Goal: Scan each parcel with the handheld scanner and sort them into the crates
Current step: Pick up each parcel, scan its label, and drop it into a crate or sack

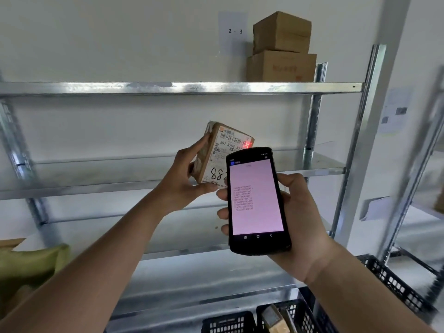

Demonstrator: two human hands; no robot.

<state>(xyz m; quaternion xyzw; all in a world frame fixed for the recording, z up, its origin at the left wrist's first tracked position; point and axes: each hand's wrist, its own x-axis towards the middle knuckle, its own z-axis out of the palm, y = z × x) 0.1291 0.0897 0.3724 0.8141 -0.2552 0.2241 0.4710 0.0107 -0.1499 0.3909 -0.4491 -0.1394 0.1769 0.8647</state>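
Galvanized metal shelving rack [182, 88] fills the view behind both hands; its top shelf runs above them, mid shelf level w/ them. Up on that top shelf, above and to the right of the left hand, two plain cardboard boxes [281, 54] sit stacked, smaller one on the bigger. A paper sign reading "2 - 3" [233, 31] is on the wall just left of them.

Below the right hand, at the bottom edge, black plastic crates [283, 317] stand side by side; the one right under the wrist has a parcel inside, another crate [394, 284] lies further right. Green bag [31, 263] low, left of the left forearm.

Handheld scanner [255, 200], black phone-style unit w/ lit pinkish screen showing a list of numbers, is gripped in the right hand [300, 212], fingers wrapped round its left edge, thumb side on the right edge.

Left hand [189, 179] holds a small brown parcel [222, 152] upright, thumb under the bottom, fingers along the left side. Parcel is just beyond the scanner's top, label facing the camera, partly hidden by the scanner. Red aiming cross [247, 144] falls on the label's right edge, beside the barcode.
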